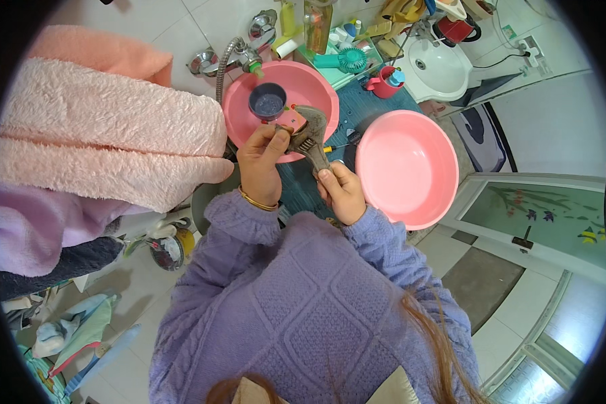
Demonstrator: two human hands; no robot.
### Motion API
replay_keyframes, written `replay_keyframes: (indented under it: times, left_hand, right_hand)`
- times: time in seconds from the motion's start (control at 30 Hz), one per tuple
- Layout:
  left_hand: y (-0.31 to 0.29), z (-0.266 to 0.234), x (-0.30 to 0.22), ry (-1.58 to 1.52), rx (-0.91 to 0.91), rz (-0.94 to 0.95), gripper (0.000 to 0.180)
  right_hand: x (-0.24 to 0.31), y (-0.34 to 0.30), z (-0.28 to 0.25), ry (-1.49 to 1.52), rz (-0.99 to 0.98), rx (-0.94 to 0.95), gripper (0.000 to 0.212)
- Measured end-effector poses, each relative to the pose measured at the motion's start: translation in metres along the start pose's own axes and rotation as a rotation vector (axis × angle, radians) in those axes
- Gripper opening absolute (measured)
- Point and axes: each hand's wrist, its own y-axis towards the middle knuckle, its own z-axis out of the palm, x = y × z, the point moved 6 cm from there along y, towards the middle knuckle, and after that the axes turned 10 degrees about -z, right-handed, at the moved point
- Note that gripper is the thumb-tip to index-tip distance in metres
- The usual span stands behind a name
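An adjustable wrench (317, 126), worn and grey-brown, is raised in front of me at the near edge of a pink basin. My right hand (343, 192) is closed around its handle, with the head pointing up and away. My left hand (260, 170), wearing a gold bangle, pinches thumb and fingers together at the wrench's jaws. Whatever lies in that pinch is small, dark and mostly hidden. Beyond the hands, the pink basin (326, 87) sits under a tap and holds a dark blue-grey bowl (268, 101).
A second pink basin (409, 168) stands to the right. A screwdriver with a yellow-and-black handle (330, 149) lies between the basins on a blue-green surface (296, 192). Fluffy pink towels (114, 114) hang at left. A red mug (384, 84) and white washbasin (441, 71) are farther back.
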Motion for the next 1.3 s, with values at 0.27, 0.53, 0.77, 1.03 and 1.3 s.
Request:
replay_keyframes:
  times: [0.27,0.53,0.77,1.03,1.3]
  left_hand:
    - [-0.007,0.0,0.007,-0.016,0.027,-0.063,0.012]
    - [-0.014,0.008,0.012,0.051,0.054,-0.351,0.02]
    - [-0.015,0.009,0.006,0.178,0.146,-0.251,0.02]
    - [-0.02,0.011,0.01,-0.057,0.099,-0.346,0.02]
    - [-0.016,0.013,0.012,-0.01,0.057,-0.282,0.02]
  right_hand:
    - [-0.007,-0.012,0.004,0.03,0.073,-0.036,0.021]
    - [-0.005,-0.014,0.009,-0.048,0.054,-0.035,0.022]
    - [0.001,-0.017,0.018,-0.08,0.047,-0.031,0.022]
    - [0.004,-0.018,0.02,-0.112,0.039,-0.027,0.024]
    - [0.001,-0.014,0.021,-0.098,0.001,-0.036,0.022]
